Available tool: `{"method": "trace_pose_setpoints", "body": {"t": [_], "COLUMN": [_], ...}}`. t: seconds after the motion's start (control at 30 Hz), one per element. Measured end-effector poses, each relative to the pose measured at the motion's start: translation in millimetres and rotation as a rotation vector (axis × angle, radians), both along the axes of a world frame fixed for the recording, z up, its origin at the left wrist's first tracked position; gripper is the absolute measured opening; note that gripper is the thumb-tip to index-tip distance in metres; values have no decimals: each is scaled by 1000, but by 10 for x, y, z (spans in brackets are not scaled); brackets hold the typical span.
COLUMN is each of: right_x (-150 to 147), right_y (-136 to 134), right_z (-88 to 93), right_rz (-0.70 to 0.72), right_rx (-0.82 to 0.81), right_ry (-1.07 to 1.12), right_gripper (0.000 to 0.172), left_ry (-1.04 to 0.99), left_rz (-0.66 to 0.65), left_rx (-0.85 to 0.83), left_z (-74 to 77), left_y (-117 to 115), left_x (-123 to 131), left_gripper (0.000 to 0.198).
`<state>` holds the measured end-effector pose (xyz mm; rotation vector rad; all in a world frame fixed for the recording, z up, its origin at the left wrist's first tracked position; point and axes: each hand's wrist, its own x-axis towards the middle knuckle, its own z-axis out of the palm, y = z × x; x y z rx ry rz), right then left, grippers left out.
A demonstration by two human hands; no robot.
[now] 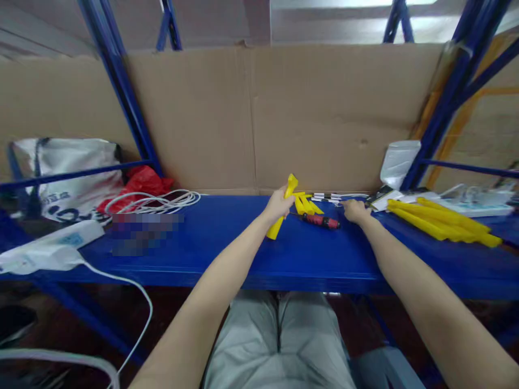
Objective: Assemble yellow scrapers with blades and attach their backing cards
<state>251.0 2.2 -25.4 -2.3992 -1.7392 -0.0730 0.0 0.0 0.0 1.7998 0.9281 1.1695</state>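
Note:
My left hand (277,205) is closed around a long yellow plastic tool (275,226), holding it tilted over the blue shelf (227,243). A few more yellow plastic pieces (306,205) lie just right of that hand. A screwdriver with a red and black handle (320,220) rests between my hands. My right hand (356,210) lies on the shelf with its fingers curled near thin white and black sticks (326,197); what it holds, if anything, is hidden.
A pile of long yellow strips (440,222) lies at the right, beside a white pouch (398,162) and white items. Coiled white cable (156,202), a red bag (140,183), a white bag (68,167) and a power strip (48,248) sit left. Cardboard (251,119) backs the shelf.

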Motion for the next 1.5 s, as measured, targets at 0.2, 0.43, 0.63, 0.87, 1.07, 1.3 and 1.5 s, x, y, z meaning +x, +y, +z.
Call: {"method": "trace_pose_setpoints", "body": {"t": [0.2,0.43,0.63,0.87,1.07,1.3,1.5], "right_x": [-1,66,81,47,30,33,74], "right_y": [21,75,107,106,85,113,118], "right_z": [-56,-89,-90,-79,-66,-33,-31], "right_rz": [20,19,58,72,92,37,1], "right_rx": [-6,-20,31,51,38,22,18], "right_ry": [-51,-54,-111,-103,-102,-57,-15], "right_gripper": [50,49,40,33,35,25,20], "left_ry": [-111,-62,-2,1,-6,-10,-8], "left_rz": [-79,-183,-235,-242,-240,-250,-251], "left_rx": [-144,-390,-432,-441,-450,-464,-471], "left_z": [18,8,-28,-40,-41,-22,-12], "left_y": [-55,-96,-110,-113,-110,-126,-135], "left_x": [53,78,88,90,93,92,88], "left_gripper": [24,11,12,11,10,12,13]}}
